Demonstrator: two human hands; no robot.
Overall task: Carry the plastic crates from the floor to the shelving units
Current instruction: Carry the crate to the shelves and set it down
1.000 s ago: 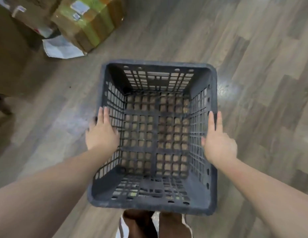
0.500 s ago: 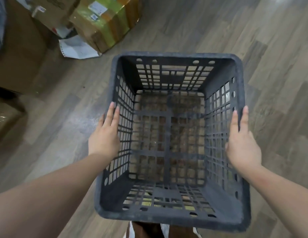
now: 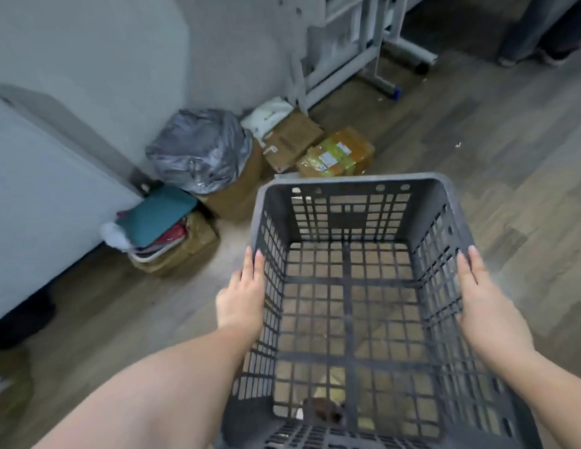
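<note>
the grey plastic crate (image 3: 347, 286) is up off the floor right in front of the body, empty, held between both palms. left hand (image 3: 242, 301) lies flat on the outside of the 9 o'clock wall, fingers straight and together, pointing away. right hand (image 3: 487, 306) does the same on the 3 o'clock wall, fingers straight along the rim. so it looks like squeeze alone is holding it, nothing hooked that i can see. if it were me i'd keep even inward pressure and the crate level, or curl fingers into the lattice holes, because flat palms on smooth plastic could slip.

further out at 11 o'clock there's a pile on the wooden floor (image 3: 509, 163): a teal folder (image 3: 156, 215) on a box, a grey bag (image 3: 201, 150) on a carton, then cardboard boxes (image 3: 292, 140) and a yellow taped parcel (image 3: 337, 153) just past the crate's far rim. at 12 o'clock a white metal frame (image 3: 347, 47) stands by the wall, probably shelving. that pile sits between here and there, so swing round at 1 o'clock.
</note>
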